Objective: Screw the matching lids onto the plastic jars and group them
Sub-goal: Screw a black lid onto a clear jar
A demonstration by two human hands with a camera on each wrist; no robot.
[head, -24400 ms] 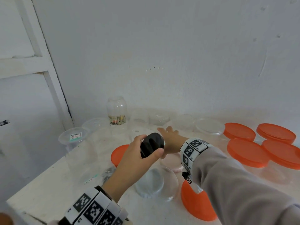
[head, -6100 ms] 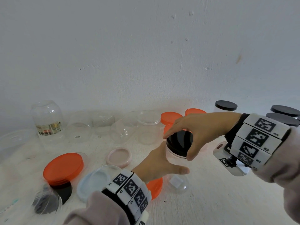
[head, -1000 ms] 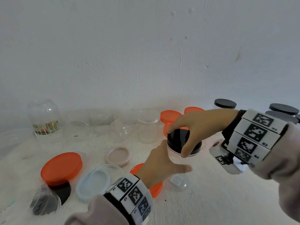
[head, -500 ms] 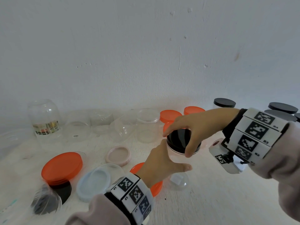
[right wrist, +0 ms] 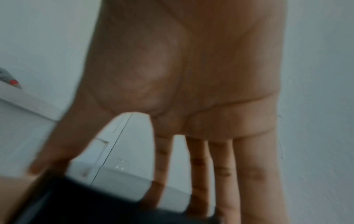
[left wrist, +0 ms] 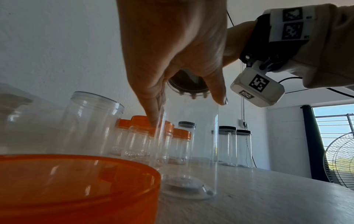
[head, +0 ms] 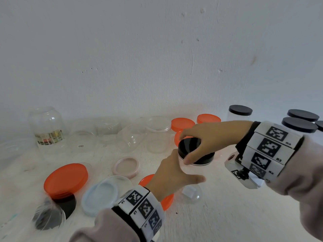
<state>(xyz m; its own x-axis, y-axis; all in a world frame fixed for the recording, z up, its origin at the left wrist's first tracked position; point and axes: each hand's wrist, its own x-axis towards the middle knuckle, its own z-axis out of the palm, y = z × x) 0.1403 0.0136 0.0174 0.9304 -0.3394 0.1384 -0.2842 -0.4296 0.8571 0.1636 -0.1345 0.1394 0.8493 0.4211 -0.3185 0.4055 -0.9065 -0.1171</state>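
Note:
A tall clear plastic jar (head: 190, 194) stands upright on the white table, and a black lid (head: 192, 144) sits on its mouth. My right hand (head: 185, 150) reaches in from the right and grips the lid's rim from above with thumb and fingers. My left hand (head: 181, 170) wraps the jar's upper wall just under the lid. In the left wrist view the left hand (left wrist: 187, 109) clasps the clear jar (left wrist: 191, 144), and the lid (left wrist: 186, 84) shows through the jar from below. The right wrist view is blurred, with the right hand (right wrist: 114, 189) over the black lid (right wrist: 95, 209).
Black-lidded jars (head: 299, 126) stand grouped at the back right, orange-lidded jars (head: 182, 124) behind the hands. Open clear jars (head: 158, 133) and a labelled jar (head: 46, 126) line the wall. Loose orange (head: 65, 179), pink (head: 126, 167) and pale blue (head: 101, 194) lids lie front left.
Within the last second the right hand's fingers have shifted round the black lid, with the left hand still on the jar. Much earlier, the left hand held a black lid in the air.

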